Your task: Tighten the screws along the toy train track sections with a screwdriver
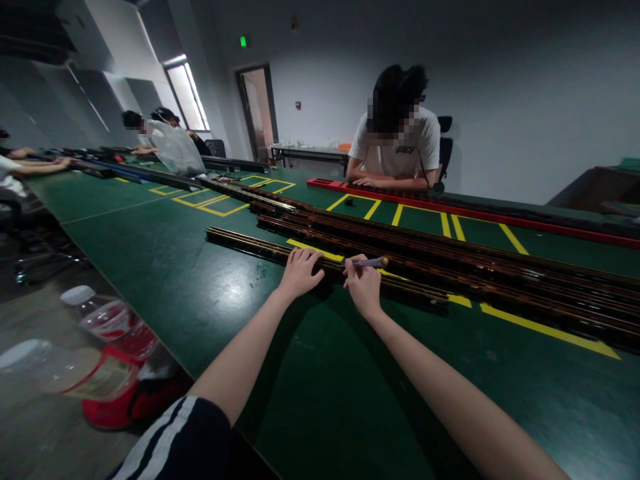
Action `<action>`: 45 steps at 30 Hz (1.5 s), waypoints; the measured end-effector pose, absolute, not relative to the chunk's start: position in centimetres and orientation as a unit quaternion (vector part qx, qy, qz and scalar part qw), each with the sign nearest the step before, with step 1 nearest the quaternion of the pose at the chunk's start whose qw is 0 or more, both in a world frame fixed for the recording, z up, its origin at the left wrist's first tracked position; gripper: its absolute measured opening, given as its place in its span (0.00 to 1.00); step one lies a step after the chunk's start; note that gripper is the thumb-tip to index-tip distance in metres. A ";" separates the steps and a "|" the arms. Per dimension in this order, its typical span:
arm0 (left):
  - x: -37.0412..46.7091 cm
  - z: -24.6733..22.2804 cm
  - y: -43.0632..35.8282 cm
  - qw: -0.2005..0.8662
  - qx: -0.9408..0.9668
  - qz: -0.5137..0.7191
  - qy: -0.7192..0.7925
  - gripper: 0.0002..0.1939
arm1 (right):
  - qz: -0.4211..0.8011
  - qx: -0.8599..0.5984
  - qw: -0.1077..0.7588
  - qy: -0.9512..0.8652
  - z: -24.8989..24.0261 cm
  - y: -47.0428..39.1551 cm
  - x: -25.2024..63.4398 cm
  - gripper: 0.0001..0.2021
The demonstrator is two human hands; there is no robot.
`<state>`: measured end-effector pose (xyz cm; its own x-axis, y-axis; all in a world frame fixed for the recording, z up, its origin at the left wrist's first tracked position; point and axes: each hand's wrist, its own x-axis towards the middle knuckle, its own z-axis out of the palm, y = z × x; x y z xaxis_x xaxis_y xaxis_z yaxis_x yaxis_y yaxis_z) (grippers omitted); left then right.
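Observation:
A long, slim, dark metal rail (245, 242) with brassy edges lies across the green table in front of me. My left hand (301, 270) grips it near its middle, fingers laid over the top and thumb on the near side. Just right of that, my right hand (363, 287) holds a slender pen-like tool (369, 262) with a pale purplish shaft and a brass-coloured rear end. The tool's working tip is hidden by my fingers at the rail. Beyond the rail lies a bundle of similar dark rails (425, 250).
Yellow tape (550, 330) marks boxes on the green table (200, 280). A red-edged rail (500, 217) runs along the far side, where a person (400, 143) leans on the table. Large plastic bottles (113, 320) stand low at left. More people are at the far left.

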<state>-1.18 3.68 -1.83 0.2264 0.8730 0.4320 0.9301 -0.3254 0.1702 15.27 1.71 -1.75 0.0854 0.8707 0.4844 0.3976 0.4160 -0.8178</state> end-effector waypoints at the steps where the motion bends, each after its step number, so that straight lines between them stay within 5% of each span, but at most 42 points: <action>1: -1.2 -1.8 3.7 0.061 -0.781 -0.231 -0.577 0.19 | 0.218 -0.494 0.545 -0.641 -1.7 1.7 15.3 0.14; 45: -1.2 -1.9 3.8 0.061 -0.780 -0.234 -0.577 0.19 | 0.214 -0.482 0.564 -0.636 -1.8 1.7 15.3 0.15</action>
<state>-1.17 3.84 -1.90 0.2240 0.8717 0.4359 0.9292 -0.3260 0.1743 15.30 1.69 -1.81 0.1010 0.8537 0.5108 0.3720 0.4438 -0.8153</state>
